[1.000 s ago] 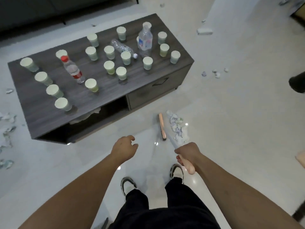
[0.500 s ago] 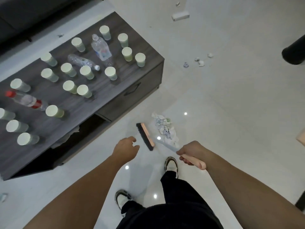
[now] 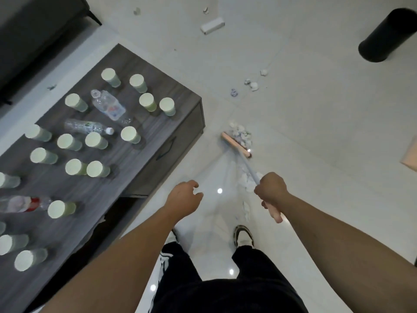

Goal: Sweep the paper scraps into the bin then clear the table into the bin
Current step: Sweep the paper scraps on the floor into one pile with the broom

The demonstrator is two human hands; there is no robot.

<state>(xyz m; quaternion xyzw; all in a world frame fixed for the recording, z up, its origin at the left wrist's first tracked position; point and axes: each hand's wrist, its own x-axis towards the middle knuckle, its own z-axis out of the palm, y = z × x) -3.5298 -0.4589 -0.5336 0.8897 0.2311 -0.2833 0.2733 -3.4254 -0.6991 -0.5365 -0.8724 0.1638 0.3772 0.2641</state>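
The right hand point(image 3: 270, 190) is wrapped tight round the pink grip of the broom point(image 3: 237, 145), its pale shaft running forward and down to the brush head on the floor. The left hand point(image 3: 184, 197) hangs free beside it, fingers loosely curled and holding nothing. A moment ago the brush head lay close in by the person's feet with the heap alongside it; now it has been pushed well forward, and the pile of paper scraps point(image 3: 241, 132) sits bunched against its far edge, past the corner of the desk point(image 3: 158, 168). A few scraps point(image 3: 247, 184) have slipped behind the brush and lie along the shaft near the right hand, so I'd judge a second pass will be wanted for those. Further on, a small scatter of loose scraps point(image 3: 253, 85) lies in the line of travel, and beyond it, well apart still, stands the black bin point(image 3: 387, 35). To my eye the sweeping is under way but far from done: the heap is heading the right way with open floor yet to cross. The desk has not been touched; its paper cups point(image 3: 130, 134) stand upright all over the top, with plastic bottles point(image 3: 108, 108) among them, some lying on their sides.
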